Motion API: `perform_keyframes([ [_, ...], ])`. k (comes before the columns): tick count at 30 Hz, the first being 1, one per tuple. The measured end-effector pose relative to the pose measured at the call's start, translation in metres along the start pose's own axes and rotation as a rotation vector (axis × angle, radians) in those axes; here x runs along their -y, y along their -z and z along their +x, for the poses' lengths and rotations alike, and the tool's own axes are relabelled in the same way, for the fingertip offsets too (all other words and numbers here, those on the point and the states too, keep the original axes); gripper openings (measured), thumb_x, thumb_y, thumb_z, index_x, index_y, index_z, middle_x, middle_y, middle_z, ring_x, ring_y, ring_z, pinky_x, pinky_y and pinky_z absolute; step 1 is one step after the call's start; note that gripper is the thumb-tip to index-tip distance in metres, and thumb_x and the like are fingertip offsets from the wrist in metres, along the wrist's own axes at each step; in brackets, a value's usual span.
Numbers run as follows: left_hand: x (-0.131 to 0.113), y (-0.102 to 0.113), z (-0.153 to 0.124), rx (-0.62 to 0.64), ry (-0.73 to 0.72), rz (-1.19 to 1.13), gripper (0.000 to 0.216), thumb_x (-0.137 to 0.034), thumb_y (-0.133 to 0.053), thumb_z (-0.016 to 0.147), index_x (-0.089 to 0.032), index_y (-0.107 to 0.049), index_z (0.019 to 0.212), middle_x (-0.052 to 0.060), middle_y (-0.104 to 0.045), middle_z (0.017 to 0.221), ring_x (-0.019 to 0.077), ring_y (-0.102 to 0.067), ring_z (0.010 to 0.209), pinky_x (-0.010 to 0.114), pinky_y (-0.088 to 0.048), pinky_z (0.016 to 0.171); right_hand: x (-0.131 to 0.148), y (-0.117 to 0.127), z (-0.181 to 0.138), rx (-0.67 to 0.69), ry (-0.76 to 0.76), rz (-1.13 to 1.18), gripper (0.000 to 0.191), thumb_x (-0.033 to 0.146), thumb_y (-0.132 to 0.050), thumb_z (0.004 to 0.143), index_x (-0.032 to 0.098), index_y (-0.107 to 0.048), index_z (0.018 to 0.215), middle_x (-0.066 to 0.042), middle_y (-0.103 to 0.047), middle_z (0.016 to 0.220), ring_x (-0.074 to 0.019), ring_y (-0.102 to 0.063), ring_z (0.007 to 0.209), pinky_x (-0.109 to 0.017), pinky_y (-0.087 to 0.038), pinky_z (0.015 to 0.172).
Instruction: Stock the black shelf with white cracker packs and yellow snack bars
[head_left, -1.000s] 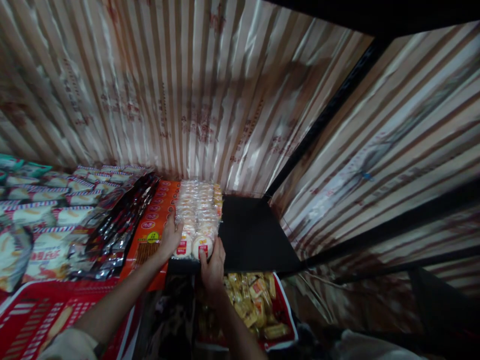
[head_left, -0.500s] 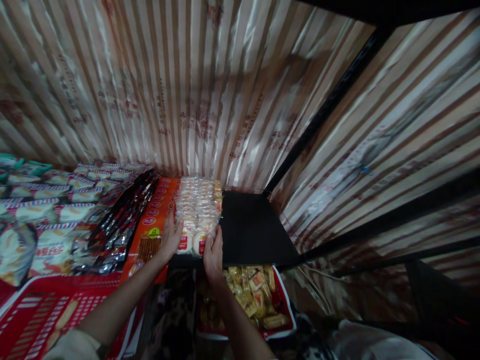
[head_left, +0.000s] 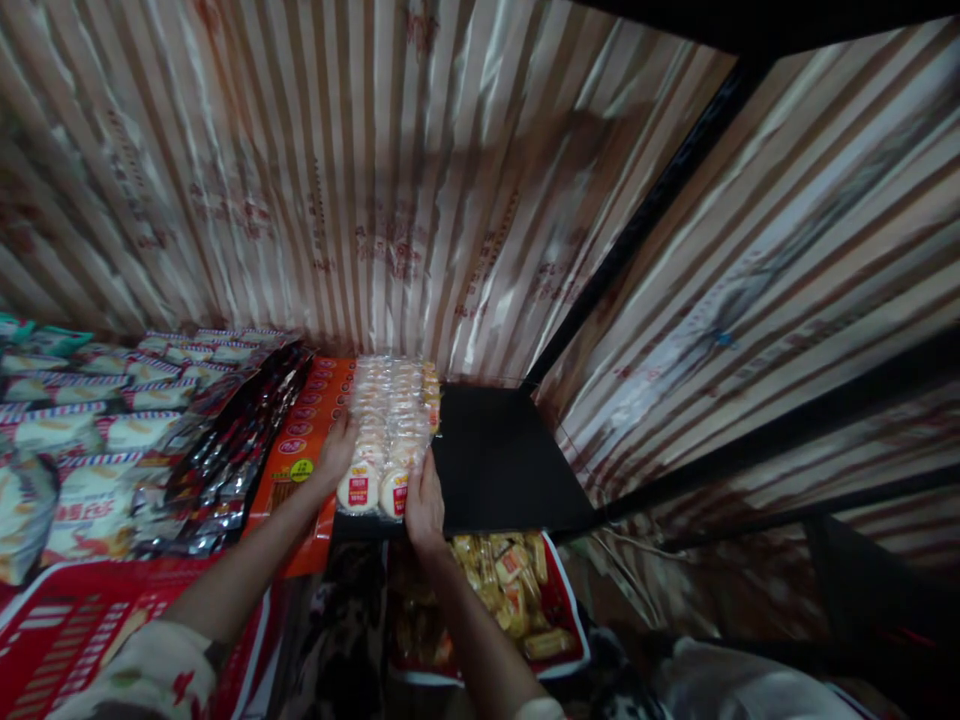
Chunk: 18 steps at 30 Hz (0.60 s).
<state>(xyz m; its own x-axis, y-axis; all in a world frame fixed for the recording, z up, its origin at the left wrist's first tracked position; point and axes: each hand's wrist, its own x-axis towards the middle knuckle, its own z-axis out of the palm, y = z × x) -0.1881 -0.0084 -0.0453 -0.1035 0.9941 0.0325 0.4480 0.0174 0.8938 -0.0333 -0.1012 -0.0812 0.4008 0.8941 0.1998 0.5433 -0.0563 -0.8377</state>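
A row of clear packs of round rice crackers lies on the black shelf, running back toward the striped wall. My left hand presses against the left side of the front pack, fingers curled around its edge. My right hand grips the right side of the same pack. The front pack shows two round crackers with red labels between my hands. Orange snack packs lie just left of my left hand.
Black shiny packs and white-and-blue snack bags fill the shelf to the left. A red basket sits low left. A red bin of yellow wrapped snacks stands below the shelf. Bare black shelf lies right of the crackers.
Both hands have slid a little farther back along the sides of the cracker pack, and the pack has shifted slightly inward on the shelf.
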Motion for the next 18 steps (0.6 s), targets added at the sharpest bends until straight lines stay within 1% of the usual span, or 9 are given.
perform_keyframes([
  [2, -0.006, 0.006, -0.014, -0.071, -0.048, 0.083, 0.056, -0.040, -0.029, 0.091, -0.011, -0.033, 0.139, 0.014, -0.033, 0.146, 0.0222, -0.029, 0.136, 0.040, -0.024, 0.113, 0.002, 0.003, -0.001, 0.005, -0.006, -0.011, 0.066, 0.052, -0.022, 0.091, 0.009, -0.035, 0.139, -0.017, -0.041, 0.141, -0.0253, -0.040, 0.130, -0.042, -0.032, 0.105],
  [4, -0.013, 0.011, -0.035, -0.156, -0.175, 0.175, 0.055, -0.038, -0.030, 0.091, -0.011, -0.030, 0.140, 0.014, -0.026, 0.150, 0.0217, -0.021, 0.140, 0.042, -0.019, 0.115, 0.003, 0.008, -0.002, 0.005, -0.032, 0.011, 0.067, 0.051, -0.026, 0.090, 0.008, -0.030, 0.141, -0.017, -0.038, 0.143, -0.0250, -0.037, 0.131, -0.042, -0.032, 0.106],
  [5, -0.016, 0.012, -0.047, -0.185, -0.255, 0.214, 0.055, -0.037, -0.031, 0.091, -0.013, -0.030, 0.140, 0.013, -0.022, 0.151, 0.0214, -0.016, 0.141, 0.043, -0.018, 0.115, 0.003, 0.010, -0.003, 0.008, -0.041, 0.035, 0.068, 0.052, -0.029, 0.090, 0.008, -0.028, 0.142, -0.017, -0.037, 0.143, -0.0250, -0.037, 0.131, -0.042, -0.034, 0.105],
  [6, -0.018, 0.013, -0.061, -0.192, -0.332, 0.254, 0.054, -0.037, -0.035, 0.090, -0.016, -0.031, 0.139, 0.011, -0.019, 0.153, 0.0218, -0.013, 0.141, 0.044, -0.017, 0.115, 0.003, 0.013, -0.005, 0.011, -0.040, 0.062, 0.070, 0.052, -0.032, 0.089, 0.008, -0.026, 0.143, -0.018, -0.037, 0.143, -0.0252, -0.038, 0.131, -0.041, -0.035, 0.104],
  [8, -0.019, 0.009, -0.090, -0.138, -0.466, 0.313, 0.052, -0.036, -0.041, 0.088, -0.019, -0.036, 0.137, 0.009, -0.016, 0.153, 0.0251, -0.010, 0.142, 0.047, -0.018, 0.114, 0.001, 0.017, -0.009, 0.011, -0.012, 0.108, 0.073, 0.052, -0.039, 0.086, 0.007, -0.027, 0.142, -0.019, -0.037, 0.143, -0.0258, -0.040, 0.129, -0.041, -0.038, 0.102],
  [10, -0.014, 0.001, -0.118, -0.077, -0.531, 0.362, 0.047, -0.035, -0.042, 0.087, -0.021, -0.044, 0.132, 0.010, -0.025, 0.150, 0.0277, -0.014, 0.141, 0.048, -0.022, 0.113, -0.002, 0.021, -0.014, 0.009, 0.017, 0.121, 0.073, 0.052, -0.044, 0.084, 0.007, -0.032, 0.140, -0.019, -0.039, 0.141, -0.0265, -0.042, 0.127, -0.042, -0.038, 0.102],
  [13, 0.003, -0.017, -0.149, -0.105, -0.587, 0.467, 0.044, -0.035, -0.044, 0.086, -0.020, -0.051, 0.127, 0.016, -0.042, 0.136, 0.0318, -0.030, 0.133, 0.051, -0.030, 0.108, -0.006, 0.025, -0.018, 0.013, -0.003, 0.124, 0.070, 0.052, -0.045, 0.083, 0.008, -0.036, 0.138, -0.018, -0.042, 0.140, -0.0265, -0.047, 0.123, -0.042, -0.039, 0.101],
  [15, 0.014, -0.027, -0.161, -0.127, -0.655, 0.531, 0.041, -0.033, -0.044, 0.087, -0.020, -0.053, 0.125, 0.016, -0.052, 0.125, 0.0302, -0.044, 0.123, 0.049, -0.039, 0.100, -0.007, 0.029, -0.015, 0.030, -0.048, 0.139, 0.069, 0.052, -0.044, 0.084, 0.010, -0.036, 0.139, -0.017, -0.042, 0.140, -0.0251, -0.051, 0.118, -0.040, -0.041, 0.099],
  [18, 0.024, -0.038, -0.167, -0.138, -0.775, 0.580, 0.036, -0.026, -0.041, 0.090, -0.016, -0.055, 0.122, 0.016, -0.056, 0.119, 0.0272, -0.050, 0.116, 0.045, -0.047, 0.092, -0.004, 0.035, -0.006, 0.086, -0.116, 0.158, 0.069, 0.054, -0.043, 0.084, 0.015, -0.034, 0.140, -0.014, -0.041, 0.141, -0.0235, -0.051, 0.119, -0.037, -0.040, 0.101],
])
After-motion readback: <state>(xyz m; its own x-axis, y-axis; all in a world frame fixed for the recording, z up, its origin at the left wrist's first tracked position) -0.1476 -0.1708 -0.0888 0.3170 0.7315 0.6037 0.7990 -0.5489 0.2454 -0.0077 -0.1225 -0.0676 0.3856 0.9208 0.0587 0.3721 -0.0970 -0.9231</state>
